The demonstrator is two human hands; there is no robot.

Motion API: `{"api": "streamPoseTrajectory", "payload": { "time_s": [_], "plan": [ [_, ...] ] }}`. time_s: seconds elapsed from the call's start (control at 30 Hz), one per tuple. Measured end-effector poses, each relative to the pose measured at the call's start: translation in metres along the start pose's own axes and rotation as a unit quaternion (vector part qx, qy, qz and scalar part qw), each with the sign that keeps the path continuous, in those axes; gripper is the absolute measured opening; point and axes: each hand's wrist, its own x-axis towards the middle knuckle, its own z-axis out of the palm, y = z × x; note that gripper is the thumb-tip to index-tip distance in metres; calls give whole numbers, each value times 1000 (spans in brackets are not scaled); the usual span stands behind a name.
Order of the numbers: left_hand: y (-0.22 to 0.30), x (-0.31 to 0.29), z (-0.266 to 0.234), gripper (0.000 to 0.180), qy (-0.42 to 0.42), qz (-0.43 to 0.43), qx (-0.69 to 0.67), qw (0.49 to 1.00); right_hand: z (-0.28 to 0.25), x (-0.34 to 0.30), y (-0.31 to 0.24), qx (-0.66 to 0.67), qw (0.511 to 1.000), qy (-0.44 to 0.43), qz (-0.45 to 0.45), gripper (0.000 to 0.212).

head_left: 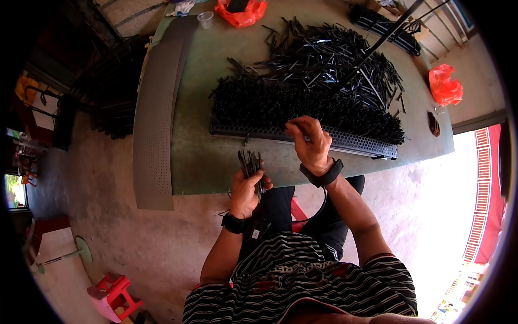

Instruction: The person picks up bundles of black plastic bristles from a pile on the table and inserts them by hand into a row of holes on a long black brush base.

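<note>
My left hand (245, 195) is closed round a bundle of thin black strips (250, 163), whose ends stick up above the fingers, just in front of the table edge. My right hand (313, 144) is pinched at the front side of a long dark rack with a honeycomb of holes (359, 148). Whatever sits between those right fingertips is too small to make out. Many upright black strips (259, 102) stand densely packed in the rack. Behind it lies a loose heap of similar black strips (334, 54).
A long grey perforated sheet (154, 119) lies along the left of the green table (197, 162). A clear cup (205, 20) and a red bag (243, 15) are at the back, another red bag (445, 85) at the right. A dark rod (391, 31) slants over the heap.
</note>
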Motion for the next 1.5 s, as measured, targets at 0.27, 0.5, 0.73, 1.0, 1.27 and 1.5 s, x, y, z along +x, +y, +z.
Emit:
{"api": "streamPoseTrajectory", "payload": {
  "time_s": [0.27,0.5,0.73,1.0,1.27,1.5],
  "plan": [
    [4,2,2,17,29,-18,-5,999,14,4,15,-55,997,-37,-32,13],
    [3,6,0,16,21,-9,-12,1000,14,19,11,-184,957,-163,-154,15],
    [2,12,-1,17,-11,-11,-77,997,-11,-24,-19,-103,853,-332,-389,35],
    [-6,20,7,18,-8,-46,-93,995,-21,-44,-2,-106,863,-295,-395,34],
    [2,11,11,26,-14,7,-38,999,-14,-22,-8,-11,995,-63,-79,22],
    [1,9,6,21,0,13,-18,1000,2,-6,9,13,1000,-16,15,19]
  ]
}}
